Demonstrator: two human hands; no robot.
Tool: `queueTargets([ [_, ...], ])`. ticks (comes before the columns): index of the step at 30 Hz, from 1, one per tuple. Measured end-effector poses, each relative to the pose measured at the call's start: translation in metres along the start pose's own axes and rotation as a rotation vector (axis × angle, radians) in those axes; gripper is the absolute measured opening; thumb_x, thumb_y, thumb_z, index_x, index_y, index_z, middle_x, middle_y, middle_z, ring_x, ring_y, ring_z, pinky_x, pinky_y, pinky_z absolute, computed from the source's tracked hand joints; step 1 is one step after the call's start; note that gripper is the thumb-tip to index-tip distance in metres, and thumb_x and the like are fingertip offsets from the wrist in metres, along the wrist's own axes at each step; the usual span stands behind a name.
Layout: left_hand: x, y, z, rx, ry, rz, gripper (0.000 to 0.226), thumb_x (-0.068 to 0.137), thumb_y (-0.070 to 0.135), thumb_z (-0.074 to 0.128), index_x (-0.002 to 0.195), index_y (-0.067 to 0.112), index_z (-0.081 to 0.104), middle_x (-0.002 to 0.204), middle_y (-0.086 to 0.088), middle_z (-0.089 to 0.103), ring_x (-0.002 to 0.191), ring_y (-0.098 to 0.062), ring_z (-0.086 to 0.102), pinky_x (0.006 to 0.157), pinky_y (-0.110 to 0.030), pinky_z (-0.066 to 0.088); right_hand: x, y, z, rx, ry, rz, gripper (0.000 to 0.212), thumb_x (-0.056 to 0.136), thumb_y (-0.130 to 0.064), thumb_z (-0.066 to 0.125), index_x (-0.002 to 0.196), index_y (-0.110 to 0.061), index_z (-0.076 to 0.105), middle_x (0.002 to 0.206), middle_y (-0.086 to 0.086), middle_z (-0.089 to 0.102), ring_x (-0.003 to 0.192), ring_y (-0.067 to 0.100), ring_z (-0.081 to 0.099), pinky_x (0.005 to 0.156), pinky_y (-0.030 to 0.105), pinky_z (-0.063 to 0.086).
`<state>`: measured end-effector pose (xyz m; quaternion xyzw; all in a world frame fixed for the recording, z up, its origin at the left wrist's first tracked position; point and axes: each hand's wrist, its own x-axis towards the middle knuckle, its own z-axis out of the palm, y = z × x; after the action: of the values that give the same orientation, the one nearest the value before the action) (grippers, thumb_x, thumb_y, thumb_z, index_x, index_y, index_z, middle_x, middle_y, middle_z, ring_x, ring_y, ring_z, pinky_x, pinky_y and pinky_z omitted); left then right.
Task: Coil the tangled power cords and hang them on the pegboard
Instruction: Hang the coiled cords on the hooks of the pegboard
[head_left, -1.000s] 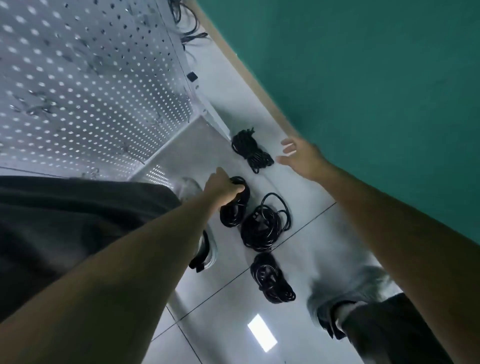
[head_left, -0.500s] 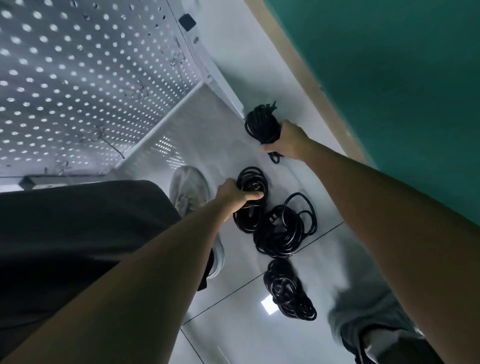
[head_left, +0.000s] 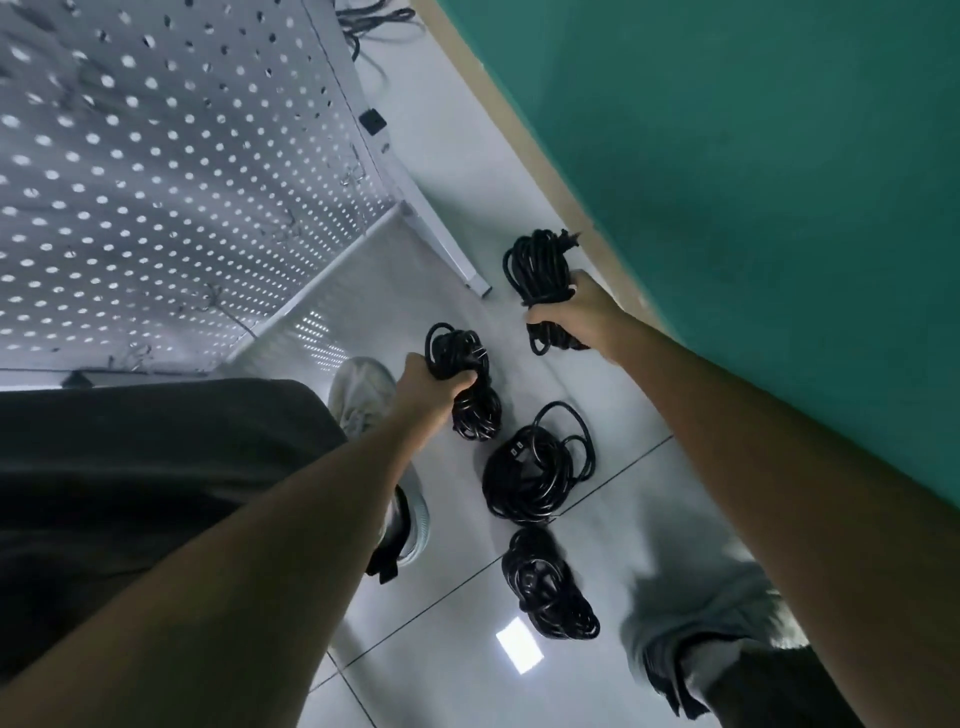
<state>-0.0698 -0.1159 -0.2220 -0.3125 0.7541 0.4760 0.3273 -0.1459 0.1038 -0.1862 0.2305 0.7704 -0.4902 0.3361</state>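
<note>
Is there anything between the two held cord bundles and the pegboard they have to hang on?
Nothing visible. The left hand grips one bundle, the right hand another, and only open space lies between them and the pegboard.

No text, label, brand, number or sign can be read anywhere in the view. The cords (head_left: 530, 480) and the pegboard (head_left: 156, 171) show no legible marking.
</note>
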Motion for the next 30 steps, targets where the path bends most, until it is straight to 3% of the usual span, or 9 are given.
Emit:
queueTargets([
  [4, -0.030, 0.036, -0.020, -0.011, -0.035, 0.110, 0.058, 0.082, 0.039, 0.085, 0.117, 0.013, 0.046, 0.106, -0.006, 0.062, 0.105, -0.031, 0.066, 0.093, -0.053, 0.058, -0.045, -0.016, -0.015, 0.073, 0.023, -0.048, 0.043, 0.078, -0.019, 0.086, 0.115, -0.015, 0.064, 0.106, 0.012, 0.073, 0.080, 0.022, 0.067, 0.067, 0.034, 0.054],
  [6, -0.053, 0.057, -0.033, -0.006, -0.049, 0.208, 0.059, 0.075, 0.050, 0.082, 0.115, 0.015, 0.056, 0.106, -0.005, 0.068, 0.104, -0.029, 0.068, 0.095, -0.051, 0.057, -0.072, -0.027, -0.020, 0.094, 0.048, -0.088, 0.053, 0.076, -0.020, 0.087, 0.123, -0.018, 0.062, 0.108, 0.007, 0.073, 0.087, 0.022, 0.070, 0.071, 0.035, 0.057],
  [8, -0.088, 0.083, -0.048, -0.028, -0.070, 0.308, 0.039, 0.078, 0.050, 0.077, 0.097, 0.018, 0.065, 0.092, -0.005, 0.072, 0.091, -0.025, 0.071, 0.090, -0.047, 0.059, -0.104, -0.042, -0.025, 0.124, 0.071, -0.132, 0.058, 0.076, -0.020, 0.089, 0.126, -0.019, 0.060, 0.108, 0.000, 0.073, 0.093, 0.018, 0.071, 0.070, 0.029, 0.058],
  [10, -0.124, 0.105, -0.063, -0.078, -0.098, 0.381, 0.020, 0.095, 0.034, 0.073, 0.084, 0.022, 0.060, 0.084, -0.004, 0.068, 0.080, -0.021, 0.068, 0.084, -0.041, 0.058, -0.140, -0.060, -0.029, 0.125, 0.091, -0.180, 0.051, 0.078, -0.016, 0.087, 0.122, -0.017, 0.062, 0.102, -0.001, 0.072, 0.085, 0.014, 0.070, 0.062, 0.021, 0.055],
  [14, -0.184, 0.130, -0.096, -0.154, -0.093, 0.482, 0.017, 0.104, 0.036, 0.060, 0.106, 0.019, 0.060, 0.100, -0.003, 0.070, 0.091, -0.019, 0.070, 0.087, -0.041, 0.059, -0.213, -0.093, -0.029, 0.166, 0.143, -0.282, 0.046, 0.079, -0.015, 0.086, 0.116, -0.016, 0.059, 0.098, -0.002, 0.070, 0.079, 0.012, 0.066, 0.058, 0.016, 0.053],
  [17, -0.228, 0.145, -0.123, -0.189, -0.103, 0.544, 0.027, 0.105, 0.038, 0.057, 0.122, 0.016, 0.058, 0.106, -0.009, 0.071, 0.098, -0.024, 0.070, 0.081, -0.035, 0.058, -0.260, -0.116, -0.025, 0.219, 0.164, -0.383, 0.057, 0.076, -0.022, 0.090, 0.122, -0.020, 0.057, 0.108, -0.006, 0.070, 0.093, 0.010, 0.067, 0.075, 0.022, 0.052],
  [23, -0.314, 0.156, -0.174, -0.215, -0.094, 0.717, 0.030, 0.106, 0.035, 0.056, 0.129, 0.017, 0.053, 0.113, -0.010, 0.069, 0.102, -0.022, 0.068, 0.093, -0.044, 0.058, -0.339, -0.154, -0.015, 0.220, 0.128, -0.552, 0.064, 0.086, -0.039, 0.081, 0.136, -0.018, 0.046, 0.124, -0.006, 0.066, 0.113, 0.011, 0.065, 0.089, 0.026, 0.053],
  [26, -0.351, 0.154, -0.201, -0.271, -0.060, 0.792, 0.025, 0.107, 0.034, 0.053, 0.126, 0.018, 0.050, 0.106, -0.006, 0.068, 0.093, -0.012, 0.070, 0.091, -0.041, 0.060, -0.377, -0.174, -0.009, 0.230, 0.083, -0.602, 0.066, 0.092, -0.044, 0.073, 0.144, -0.023, 0.038, 0.128, -0.017, 0.058, 0.112, -0.004, 0.056, 0.091, 0.019, 0.043],
  [30, -0.381, 0.148, -0.232, -0.311, -0.011, 0.836, 0.035, 0.106, 0.039, 0.055, 0.134, 0.019, 0.048, 0.114, -0.004, 0.073, 0.112, -0.016, 0.069, 0.105, -0.052, 0.052, -0.411, -0.194, 0.002, 0.247, 0.058, -0.689, 0.066, 0.094, -0.040, 0.070, 0.147, -0.024, 0.035, 0.127, -0.021, 0.056, 0.112, -0.011, 0.051, 0.087, 0.014, 0.041],
])
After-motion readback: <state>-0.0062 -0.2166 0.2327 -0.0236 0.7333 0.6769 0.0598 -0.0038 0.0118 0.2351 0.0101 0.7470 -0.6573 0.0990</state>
